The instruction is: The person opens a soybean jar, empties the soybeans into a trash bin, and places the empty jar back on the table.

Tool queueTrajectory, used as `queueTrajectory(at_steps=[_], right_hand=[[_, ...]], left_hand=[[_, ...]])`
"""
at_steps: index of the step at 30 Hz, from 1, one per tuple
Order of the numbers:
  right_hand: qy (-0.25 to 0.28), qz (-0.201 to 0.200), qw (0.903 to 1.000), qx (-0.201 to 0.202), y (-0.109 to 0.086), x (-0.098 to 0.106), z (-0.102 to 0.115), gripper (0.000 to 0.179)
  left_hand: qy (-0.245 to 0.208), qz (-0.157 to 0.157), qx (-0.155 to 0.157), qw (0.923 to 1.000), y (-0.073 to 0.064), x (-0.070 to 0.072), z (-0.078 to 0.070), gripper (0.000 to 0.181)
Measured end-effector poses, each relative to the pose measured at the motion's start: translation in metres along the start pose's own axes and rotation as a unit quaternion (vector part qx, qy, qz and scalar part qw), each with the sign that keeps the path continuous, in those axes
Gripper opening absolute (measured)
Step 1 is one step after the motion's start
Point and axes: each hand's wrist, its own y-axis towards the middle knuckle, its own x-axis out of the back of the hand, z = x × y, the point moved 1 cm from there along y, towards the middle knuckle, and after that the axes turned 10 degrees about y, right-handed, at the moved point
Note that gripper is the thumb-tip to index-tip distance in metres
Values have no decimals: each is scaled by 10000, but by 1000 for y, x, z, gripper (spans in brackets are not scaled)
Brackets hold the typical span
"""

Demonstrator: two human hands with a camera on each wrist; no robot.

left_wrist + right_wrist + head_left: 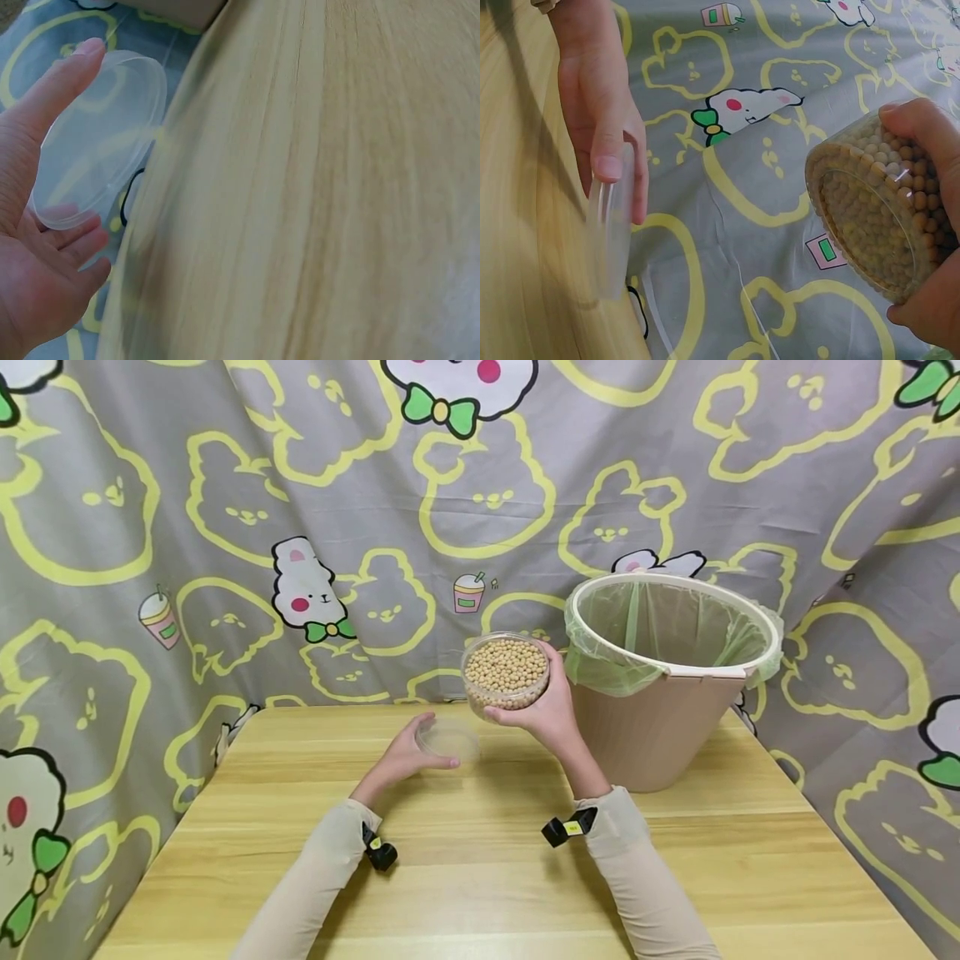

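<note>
A round clear tub of soybeans is gripped in my right hand, raised above the table and tilted so its uncovered top faces the head camera. In the right wrist view, thumb and fingers wrap the side of the tub, and its clear bottom shows. My left hand holds a translucent round lid by its edge, lower and to the left of the tub. The left wrist view shows the lid between the thumb and the fingers. Lid and tub are apart.
A beige trash bin lined with a thin green bag stands on the table's right side, just beyond my right hand. The wooden table lies under both arms. A grey cartoon-print curtain hangs behind and at the sides.
</note>
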Motion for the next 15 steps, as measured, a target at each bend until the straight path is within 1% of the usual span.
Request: queueTrajectory(at_steps=[3,10,15], right_hand=[[11,-15,10000,-3,0,1,0,115],[52,9,10000,-23,1,2,-1,116],[24,7,10000,-49,0,2,-1,114]], left_hand=[[41,61,-49,10000,0,-1,0,120],[80,214,25,9997,-1,-1,2,119],[201,273,73,9994,-2,-1,5,119]])
